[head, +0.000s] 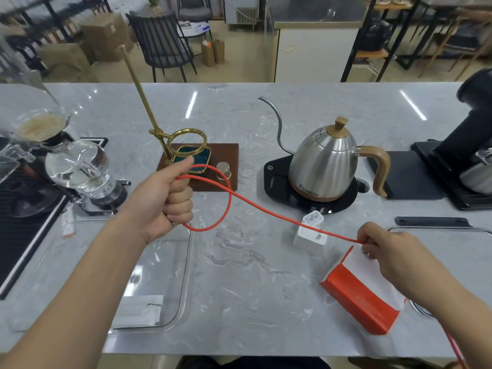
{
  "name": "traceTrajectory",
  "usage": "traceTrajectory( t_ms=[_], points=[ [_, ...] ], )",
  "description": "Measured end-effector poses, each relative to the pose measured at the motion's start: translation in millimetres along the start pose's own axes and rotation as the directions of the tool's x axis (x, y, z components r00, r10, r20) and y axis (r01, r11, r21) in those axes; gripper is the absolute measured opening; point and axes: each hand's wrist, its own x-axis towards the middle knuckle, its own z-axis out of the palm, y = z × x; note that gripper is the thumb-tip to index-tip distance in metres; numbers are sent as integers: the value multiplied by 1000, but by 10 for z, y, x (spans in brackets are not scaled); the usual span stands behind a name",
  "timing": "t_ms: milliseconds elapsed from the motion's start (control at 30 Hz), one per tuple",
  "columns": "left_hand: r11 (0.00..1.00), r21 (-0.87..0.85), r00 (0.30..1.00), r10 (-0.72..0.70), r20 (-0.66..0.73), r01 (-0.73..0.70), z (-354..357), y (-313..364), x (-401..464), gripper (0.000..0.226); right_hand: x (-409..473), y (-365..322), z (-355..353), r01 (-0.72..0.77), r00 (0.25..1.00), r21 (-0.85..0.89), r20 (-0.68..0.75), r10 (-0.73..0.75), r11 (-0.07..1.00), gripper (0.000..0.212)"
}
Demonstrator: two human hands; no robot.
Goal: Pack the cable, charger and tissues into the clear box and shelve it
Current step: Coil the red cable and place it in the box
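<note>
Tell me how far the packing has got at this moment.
Early stage. Nothing looks packed: the clear box holds none of the three items, though a white packet lies at its near edge. In hand: the left hand grips a loop of the red cable, the right hand pinches it. Left: charger and tissues sit on the counter; shelving remains.

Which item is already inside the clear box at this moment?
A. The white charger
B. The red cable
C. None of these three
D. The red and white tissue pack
C: the red cable stretches between the left hand and right hand, while the white charger and tissue pack lie on the counter outside the clear box.
</note>
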Motion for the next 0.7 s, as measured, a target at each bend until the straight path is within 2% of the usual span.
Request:
traceTrajectory(
  t_ms=[100,200,267,367,433,567,700],
  points=[
    [1000,15,1000,3,22,-4,56,-21,-29,57,-35,-1,12,11,999,50,-31,-9,999,17],
    [1000,-3,1000,1,27,-1,92,-49,-26,57,-124,24,-52,87,988,232,-141,-55,969,22],
    [999,-34,999,-17,32,19,107,-66,-20,59,-186,27,-87,130,978,294,-196,-73,947,26],
    [995,-85,998,-48,33,50,144,-107,-17,62,-224,46,-140,144,958,402,-285,-26,904,31],
    [991,-118,998,-62,32,65,181,-152,-14,62,-229,55,-179,171,913,404,-407,10,899,27],
    [966,-235,993,-100,63,112,242,-230,-4,59,-231,53,-258,198,782,371,-618,82,907,6],
    [918,-377,991,-83,109,118,316,-311,-12,43,-232,83,-307,231,674,322,-734,87,918,20]
  ],
)
